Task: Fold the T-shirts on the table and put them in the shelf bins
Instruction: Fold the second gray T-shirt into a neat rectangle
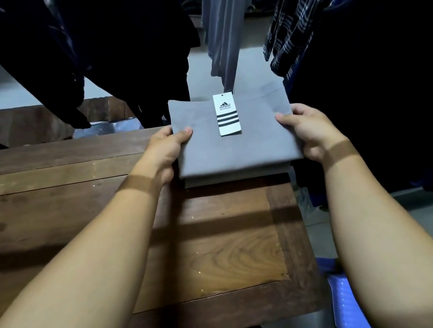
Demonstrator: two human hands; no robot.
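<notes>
Head view: I see my left grip (164, 154) and right grip (310, 133) each pinching one side of the smooth gray folded shirt (236, 151). It is a flat square with a white paper tag (226, 113), at the far right corner of the brown wooden table (75, 201).

Flat, smooth rectangle of folded grey T-shirt (235, 149), level, collar end pointing away. On top, toward the far edge, a white hang tag (226, 114) with black logo and three black stripes. Under the near edge, a second grey layer peeking out. Over the far right corner of the wooden table (75, 201), far end jutting beyond it.
</notes>
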